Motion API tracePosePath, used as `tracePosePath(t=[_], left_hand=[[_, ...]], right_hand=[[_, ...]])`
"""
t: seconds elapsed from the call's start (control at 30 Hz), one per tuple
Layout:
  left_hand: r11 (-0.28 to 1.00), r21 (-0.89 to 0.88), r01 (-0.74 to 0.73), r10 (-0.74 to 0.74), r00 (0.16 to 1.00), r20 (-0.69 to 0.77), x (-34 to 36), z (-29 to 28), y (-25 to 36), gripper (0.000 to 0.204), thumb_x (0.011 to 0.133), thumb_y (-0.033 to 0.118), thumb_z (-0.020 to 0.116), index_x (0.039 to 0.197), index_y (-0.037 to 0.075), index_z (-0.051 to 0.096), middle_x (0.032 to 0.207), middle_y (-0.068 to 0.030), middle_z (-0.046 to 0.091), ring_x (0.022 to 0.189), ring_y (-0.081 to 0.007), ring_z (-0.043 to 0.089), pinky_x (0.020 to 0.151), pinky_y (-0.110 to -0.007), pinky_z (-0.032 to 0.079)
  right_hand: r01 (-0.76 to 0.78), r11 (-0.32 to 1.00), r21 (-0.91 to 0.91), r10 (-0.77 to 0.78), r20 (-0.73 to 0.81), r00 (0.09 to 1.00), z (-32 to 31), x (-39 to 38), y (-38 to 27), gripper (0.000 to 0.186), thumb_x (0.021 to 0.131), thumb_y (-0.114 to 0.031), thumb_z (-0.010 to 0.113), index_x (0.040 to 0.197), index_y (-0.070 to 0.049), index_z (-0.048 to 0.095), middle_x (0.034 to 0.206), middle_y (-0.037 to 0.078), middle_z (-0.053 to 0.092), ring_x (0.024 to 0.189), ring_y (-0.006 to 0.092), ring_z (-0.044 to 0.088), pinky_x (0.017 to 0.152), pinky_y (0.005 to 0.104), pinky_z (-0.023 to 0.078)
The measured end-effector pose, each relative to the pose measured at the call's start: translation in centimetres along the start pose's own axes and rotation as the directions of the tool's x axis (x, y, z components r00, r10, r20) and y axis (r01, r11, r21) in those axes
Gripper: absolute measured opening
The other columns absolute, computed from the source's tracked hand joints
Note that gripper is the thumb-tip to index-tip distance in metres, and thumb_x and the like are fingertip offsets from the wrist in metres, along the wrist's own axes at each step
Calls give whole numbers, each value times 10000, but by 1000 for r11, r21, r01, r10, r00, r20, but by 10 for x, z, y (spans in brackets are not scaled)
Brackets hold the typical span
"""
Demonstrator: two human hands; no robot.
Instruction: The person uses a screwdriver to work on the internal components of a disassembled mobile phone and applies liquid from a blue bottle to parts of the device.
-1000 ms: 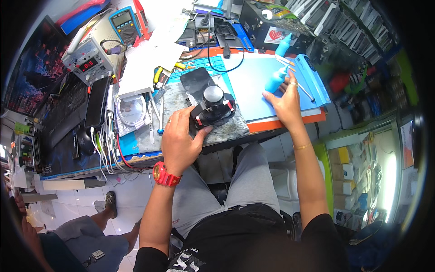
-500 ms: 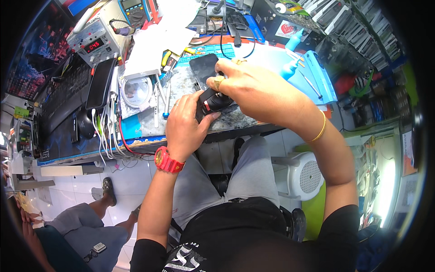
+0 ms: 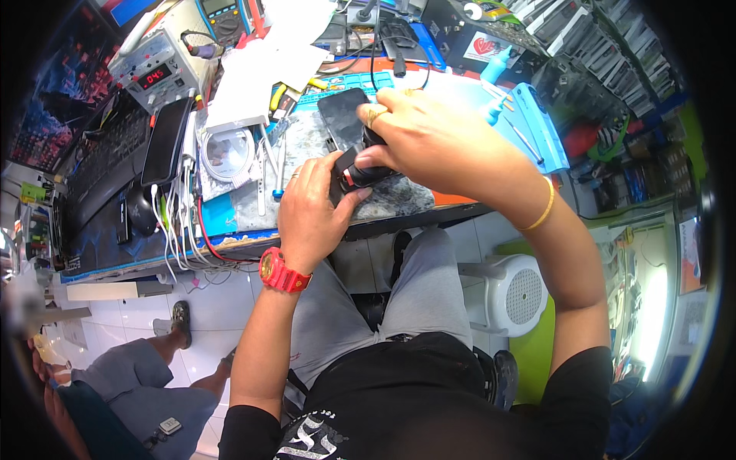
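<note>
Looks like an electronics repair workshop or shop, judging by a crowded bench (image 3: 96, 253) bearing a power supply (image 3: 170, 86) with red digits, a multimeter (image 3: 225, 17), bunched white cables (image 3: 170, 218), 2 blue bottles (image 3: 497, 67) and a black phone (image 3: 342, 113). Also has a lit case (image 3: 640, 307) at the right and tightly stacked flat packets (image 3: 563, 34).

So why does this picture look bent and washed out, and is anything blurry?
In the head view, the fisheye lens bows the bench edge; in the head view, white papers look overexposed and the light strip glares, while the black device shows little detail; in that head view, the black shirt blurs near the bottom.
</note>
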State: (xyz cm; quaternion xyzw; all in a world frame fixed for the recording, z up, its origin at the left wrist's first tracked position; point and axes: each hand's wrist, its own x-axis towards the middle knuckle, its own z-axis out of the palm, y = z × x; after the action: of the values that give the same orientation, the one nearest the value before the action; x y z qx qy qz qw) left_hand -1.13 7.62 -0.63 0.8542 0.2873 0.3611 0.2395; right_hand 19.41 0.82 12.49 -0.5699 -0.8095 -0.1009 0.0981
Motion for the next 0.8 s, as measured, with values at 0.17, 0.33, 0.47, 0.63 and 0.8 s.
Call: tracePosePath(t=[0.17,0.33,0.47,0.63,0.8], left_hand=[[1000,5,-16,16,1000,-6,0,2,0,625,862,262,918,1360,-19,666,1130,-189,711,1025,-390,697,875,-479,558],[1000,-7,4,-4,1000,-12,0,1,1,631,858,260,922,1364,-16,666,1122,-187,709,1025,-391,697,876,-478,558],[1000,5,-5,5,1000,1,0,2,0,628,855,254,923,1363,-13,668,1122,-184,709,1019,-390,699,875,-477,559],[1000,-3,9,-9,1000,-3,0,1,0,619,856,253,922,1359,-9,674,1111,-180,706,1009,-389,698,869,-477,558],[999,8,-31,31,999,-27,1,3,0,602,859,248,918,1351,-1,677,1080,-169,698,987,-386,691,851,-479,549]], right_hand=[[22,999,-44,-18,86,996,-2,-1,1,397,1029,-369,747,1148,9,731,1060,165,723,1015,311,763,865,437,609],[1,995,-98,1,24,1000,3,-2,-1,364,1026,-351,752,1128,-2,735,1043,167,718,1014,305,764,834,429,611],[-29,995,-92,38,106,994,5,4,0,337,1030,-330,744,1118,-5,732,1048,166,720,1011,306,764,807,430,610],[31,998,-60,-33,-35,999,2,-5,-5,321,1039,-316,727,1104,-2,720,1046,159,718,1011,315,762,793,433,608],[-33,999,-18,35,98,995,6,0,6,329,1051,-326,717,1076,2,710,1064,148,728,1008,318,761,796,429,606]])
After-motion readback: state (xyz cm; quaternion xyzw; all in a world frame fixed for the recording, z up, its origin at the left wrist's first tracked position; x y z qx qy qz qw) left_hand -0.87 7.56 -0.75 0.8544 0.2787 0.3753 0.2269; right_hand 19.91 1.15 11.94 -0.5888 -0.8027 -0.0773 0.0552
